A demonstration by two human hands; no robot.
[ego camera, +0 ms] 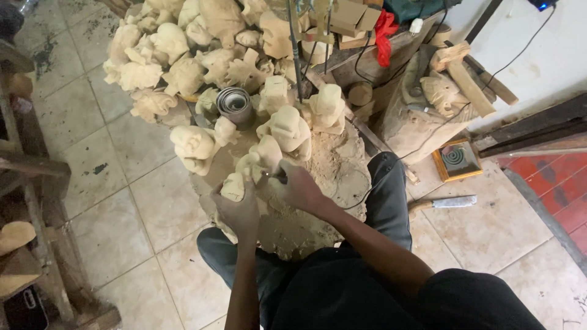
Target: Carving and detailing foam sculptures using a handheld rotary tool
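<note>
My left hand (237, 211) grips a small pale wooden figure (234, 185) resting on a dusty round work block (330, 177) between my knees. My right hand (299, 188) holds a thin carving tool (276, 178) whose tip meets the figure's side. Several more pale carved figures (287, 129) stand just beyond my hands on the block. Sawdust covers the block's top.
A large heap of unfinished carved figures (177, 55) fills the far floor, with a roll of sandpaper (235, 104) among them. A knife (449, 202) lies on the tiles at right, near a framed spiral coil (457, 160), a wooden mallet (465, 76) and a stump. Wooden shelving (30, 183) stands left.
</note>
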